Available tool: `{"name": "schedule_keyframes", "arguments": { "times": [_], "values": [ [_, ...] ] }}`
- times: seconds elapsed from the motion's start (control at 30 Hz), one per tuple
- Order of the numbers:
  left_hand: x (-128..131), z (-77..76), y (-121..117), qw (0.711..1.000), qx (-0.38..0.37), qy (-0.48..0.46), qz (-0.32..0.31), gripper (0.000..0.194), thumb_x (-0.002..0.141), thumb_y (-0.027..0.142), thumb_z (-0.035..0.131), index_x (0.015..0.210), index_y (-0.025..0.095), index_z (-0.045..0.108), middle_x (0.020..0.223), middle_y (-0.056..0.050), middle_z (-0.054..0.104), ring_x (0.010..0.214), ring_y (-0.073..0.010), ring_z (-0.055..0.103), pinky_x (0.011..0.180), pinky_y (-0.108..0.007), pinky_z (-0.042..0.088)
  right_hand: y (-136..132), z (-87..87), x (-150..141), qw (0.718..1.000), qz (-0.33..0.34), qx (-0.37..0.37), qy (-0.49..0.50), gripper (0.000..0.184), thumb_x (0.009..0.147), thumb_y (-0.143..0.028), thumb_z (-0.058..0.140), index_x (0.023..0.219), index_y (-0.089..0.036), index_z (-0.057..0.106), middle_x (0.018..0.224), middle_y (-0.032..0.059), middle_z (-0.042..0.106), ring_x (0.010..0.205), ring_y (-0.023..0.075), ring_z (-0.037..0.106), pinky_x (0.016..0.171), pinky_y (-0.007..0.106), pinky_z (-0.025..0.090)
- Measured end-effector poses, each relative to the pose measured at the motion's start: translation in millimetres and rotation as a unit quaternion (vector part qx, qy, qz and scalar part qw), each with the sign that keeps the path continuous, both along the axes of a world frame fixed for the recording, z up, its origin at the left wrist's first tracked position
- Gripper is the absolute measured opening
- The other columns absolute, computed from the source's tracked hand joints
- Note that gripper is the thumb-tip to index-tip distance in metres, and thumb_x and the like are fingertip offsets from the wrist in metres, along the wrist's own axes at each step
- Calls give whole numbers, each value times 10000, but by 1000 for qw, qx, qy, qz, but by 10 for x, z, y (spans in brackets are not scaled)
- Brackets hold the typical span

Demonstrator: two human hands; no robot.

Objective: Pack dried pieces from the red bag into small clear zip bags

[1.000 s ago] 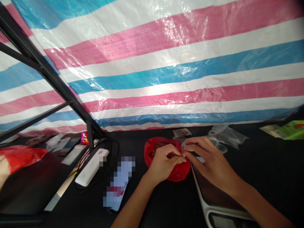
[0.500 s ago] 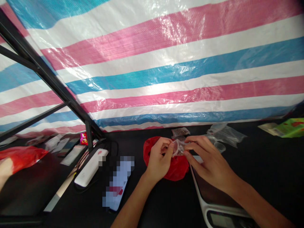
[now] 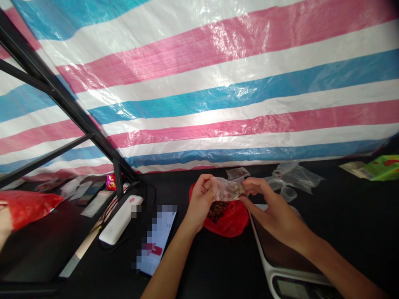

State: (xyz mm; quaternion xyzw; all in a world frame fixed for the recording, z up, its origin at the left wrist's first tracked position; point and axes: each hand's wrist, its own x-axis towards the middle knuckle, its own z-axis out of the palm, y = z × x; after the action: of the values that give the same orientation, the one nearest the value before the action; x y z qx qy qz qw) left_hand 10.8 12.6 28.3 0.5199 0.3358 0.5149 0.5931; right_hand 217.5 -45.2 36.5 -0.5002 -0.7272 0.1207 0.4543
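Clear plastic forms the pouch (image 3: 225, 189) stretched between the hands: the left hand (image 3: 199, 204) pinches one end, the right hand (image 3: 268, 209) grasps the other, near something brownish inside. Each grip looks closed on it. Beneath, the red bag (image 3: 232, 221) holds brown pieces (image 3: 216, 211). The step in hand seems to be handling the pouch, perhaps its mouth; the next move likely calls for a steady pinch at both ends. On the bench (image 3: 224, 268), a scale (image 3: 276, 251) lies under the right forearm, a phone (image 3: 163, 232) beside the left.
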Motion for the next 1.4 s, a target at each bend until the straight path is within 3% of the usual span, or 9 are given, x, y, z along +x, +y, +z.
{"name": "schedule_keyframes", "arguments": {
  "times": [0.1,0.17,0.27,0.4,0.73,0.9,1.13,1.23,1.4],
  "values": [
    [-44,14,-3,982,101,100,127,202,952,276,593,1143,228,549,1036,-53,700,882,-182,700,812,-330,575,13,-3,16,1000,-7,7,-25,248,1006,-357,623,1243,-285,607,1071,33,772,925,231,757,850,366,618],
    [-91,55,-37,936,225,206,175,309,930,199,581,1238,230,566,1225,-95,670,1114,-225,672,1011,-402,537,25,-24,35,998,-15,15,-54,241,1008,-345,615,1242,-285,626,1078,32,782,927,238,762,859,383,615],
    [-127,110,-112,858,371,349,70,555,887,209,676,1420,253,526,1445,-120,594,1375,-302,538,1194,-490,412,35,-59,56,994,-18,32,-103,260,1005,-325,617,1262,-287,638,1111,28,792,938,249,768,869,405,610],
    [-73,39,-144,815,376,440,5,631,959,287,665,1548,274,436,1446,-123,612,1340,-317,560,1165,-519,438,29,-78,59,990,-14,44,-135,272,1020,-332,604,1285,-284,639,1177,36,792,968,261,771,899,434,605],
    [-65,-65,-74,871,285,392,77,542,993,330,624,1512,263,483,1446,-118,634,1312,-305,608,1148,-523,463,16,-15,75,985,-57,61,-153,302,1033,-421,591,1297,-283,637,1417,98,666,1286,319,648,1088,514,522],
    [-57,-50,-76,912,225,328,100,564,977,343,661,1511,272,492,1409,-107,665,1265,-278,652,1117,-465,506,18,1,81,987,-59,32,-148,187,1056,-412,551,1118,-278,666,1250,65,720,1102,259,724,925,406,570],
    [-114,-31,-65,868,294,386,105,556,1005,334,612,1534,254,460,1469,-122,627,1327,-290,613,1147,-487,472,14,15,66,979,-60,-2,-197,395,1063,-437,525,715,-261,589,727,4,676,655,199,692,600,334,498],
    [-125,-10,-63,860,304,394,115,546,1009,311,600,1532,244,458,1465,-132,627,1338,-297,606,1144,-493,476,42,-16,86,983,-50,34,-176,179,1040,-257,522,1035,-264,700,1059,50,774,952,238,758,811,377,597],
    [-127,5,-53,853,305,406,119,513,1010,289,583,1506,231,467,1448,-134,632,1312,-291,618,1140,-504,485,64,-55,140,981,-18,58,-183,826,774,66,398,1519,-271,512,1683,57,427,1472,245,514,1169,456,499]
  ]
}}
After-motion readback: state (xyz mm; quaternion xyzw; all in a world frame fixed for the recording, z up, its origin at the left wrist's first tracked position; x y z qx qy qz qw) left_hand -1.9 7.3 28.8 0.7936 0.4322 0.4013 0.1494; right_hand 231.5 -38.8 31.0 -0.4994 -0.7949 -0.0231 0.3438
